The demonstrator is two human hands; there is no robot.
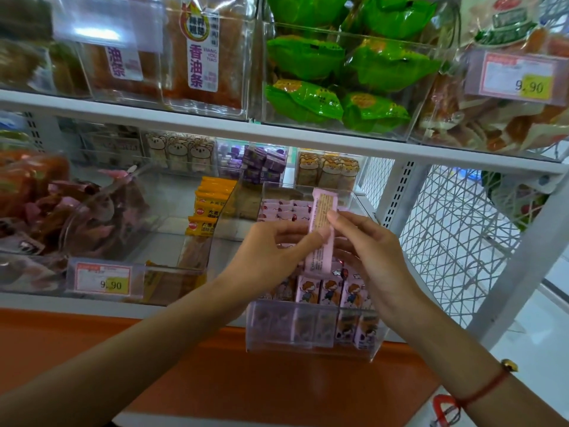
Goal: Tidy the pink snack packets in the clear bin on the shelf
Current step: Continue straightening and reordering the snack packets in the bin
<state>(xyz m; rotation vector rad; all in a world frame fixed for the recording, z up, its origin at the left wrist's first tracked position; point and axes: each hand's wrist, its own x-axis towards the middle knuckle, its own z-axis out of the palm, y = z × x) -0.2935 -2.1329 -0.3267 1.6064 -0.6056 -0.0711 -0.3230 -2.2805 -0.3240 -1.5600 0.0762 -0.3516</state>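
Observation:
A clear bin (311, 340) sticks out from the lower shelf, holding rows of pink snack packets (331, 292) with a cartoon child on them. More pink packets (278, 211) lie at the bin's back. Above the bin, one pink packet (321, 211) stands upright, its printed back facing me. My left hand (271, 257) pinches its lower part with thumb and fingers. My right hand (369, 251) touches its right edge with the fingertips.
A neighbouring clear bin with yellow packets (209, 204) stands to the left, and a price tag (103, 277) reads 9.90. The upper shelf (215, 124) carries green packets (335, 84). A white wire mesh panel (455, 238) closes the right side. An orange ledge (215, 380) runs below.

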